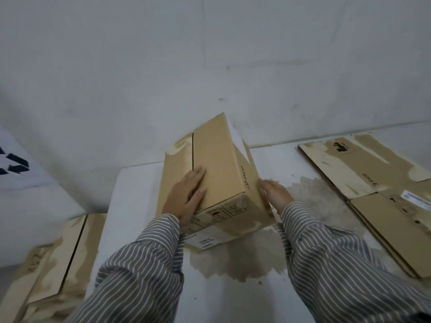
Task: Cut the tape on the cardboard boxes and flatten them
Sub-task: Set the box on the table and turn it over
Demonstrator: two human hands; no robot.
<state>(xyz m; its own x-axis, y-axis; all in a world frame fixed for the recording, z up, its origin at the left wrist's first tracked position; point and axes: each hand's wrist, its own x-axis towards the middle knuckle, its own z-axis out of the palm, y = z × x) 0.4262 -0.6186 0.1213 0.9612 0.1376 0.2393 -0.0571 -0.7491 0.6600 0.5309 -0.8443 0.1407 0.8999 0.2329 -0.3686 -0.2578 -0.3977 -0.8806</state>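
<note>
Our striped sleeves (144,271) lead to the left hand (186,199) flat on the tilted box (217,169) mid-table and the right hand (276,194) open against its right side; we judge we're positioning it, with cutting its seam next.

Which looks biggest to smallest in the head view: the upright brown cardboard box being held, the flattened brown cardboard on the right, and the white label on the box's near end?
1. Flattened brown cardboard, though the frame cuts it off.
2. Upright brown cardboard box; close in apparent size, and nearer the camera, so unsure.
3. White label, clearly smallest.
</note>
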